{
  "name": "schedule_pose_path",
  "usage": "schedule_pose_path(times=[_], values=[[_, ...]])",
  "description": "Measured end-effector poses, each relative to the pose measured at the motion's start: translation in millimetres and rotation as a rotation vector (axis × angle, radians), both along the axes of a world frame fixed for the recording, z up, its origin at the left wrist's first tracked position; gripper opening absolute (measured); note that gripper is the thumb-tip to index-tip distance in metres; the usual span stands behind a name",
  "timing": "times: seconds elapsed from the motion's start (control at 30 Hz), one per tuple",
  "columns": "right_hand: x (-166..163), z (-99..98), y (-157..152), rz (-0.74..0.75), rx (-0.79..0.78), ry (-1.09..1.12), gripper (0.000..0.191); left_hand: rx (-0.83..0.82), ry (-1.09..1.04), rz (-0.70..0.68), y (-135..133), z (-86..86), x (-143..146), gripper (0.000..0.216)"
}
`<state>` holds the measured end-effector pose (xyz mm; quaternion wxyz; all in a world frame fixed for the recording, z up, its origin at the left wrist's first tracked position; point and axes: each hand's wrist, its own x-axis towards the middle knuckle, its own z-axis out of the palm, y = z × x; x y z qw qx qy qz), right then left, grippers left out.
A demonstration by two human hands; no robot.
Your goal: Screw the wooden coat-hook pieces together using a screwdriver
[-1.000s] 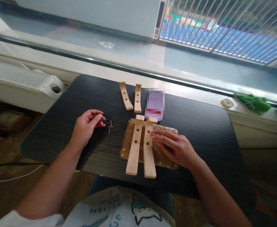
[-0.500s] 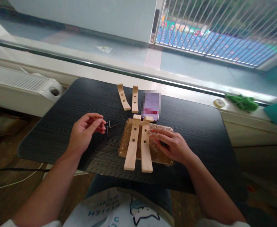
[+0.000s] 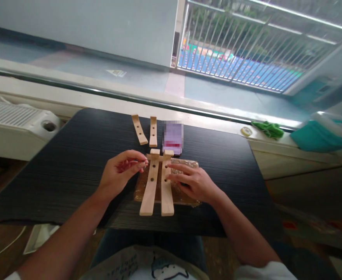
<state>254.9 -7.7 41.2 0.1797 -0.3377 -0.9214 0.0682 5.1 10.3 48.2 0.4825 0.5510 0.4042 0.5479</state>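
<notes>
Two pale wooden hooks lie side by side in the head view, a left hook (image 3: 149, 192) and a right hook (image 3: 166, 198), each with two holes and a bent far end. A pale strip (image 3: 161, 158) shows between them near that end. They rest across a brown, plastic-wrapped slab (image 3: 185, 198). My left hand (image 3: 123, 171) is closed in a pinch just left of the left hook, on what looks like a small screw, mostly hidden by the fingers. With fingers stretched apart, my right hand (image 3: 192, 179) has its fingertips at the right hook, beside its holes.
Further back on the black table (image 3: 72, 155) lie another two bent wooden pieces, one tilted (image 3: 139, 130) and one straight (image 3: 153, 132). A phone (image 3: 173, 138) is beside them. The windowsill holds a tape roll (image 3: 246, 131), green cloth (image 3: 267, 129) and teal bin (image 3: 319, 134).
My left hand has moved right, from the loose screws on the table to beside the left hook. My right fingertips stay at the right hook. The camera view has shifted.
</notes>
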Motion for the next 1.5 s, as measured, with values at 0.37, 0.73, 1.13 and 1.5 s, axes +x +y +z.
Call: schedule_pose_path(times=[0.37,0.73,1.13,1.5], values=[[-2.2,0.5,-0.2,-0.002,-0.001,-0.094,0.034,-0.043,0.072,0.102,0.1,-21.9,0.7,0.008],[-2.8,1.2,0.2,-0.014,-0.021,-0.057,0.032,-0.075,0.062,0.137,-3.4,-25.4,-0.4,0.006],[-3.2,2.5,0.9,-0.030,-0.058,-0.101,0.032,-0.038,0.056,0.070,-3.3,-26.4,-1.0,0.017],[-4.6,6.7,1.3,-0.029,-0.058,-0.122,0.030,0.013,0.071,0.066,-3.3,-33.2,-2.3,0.029]])
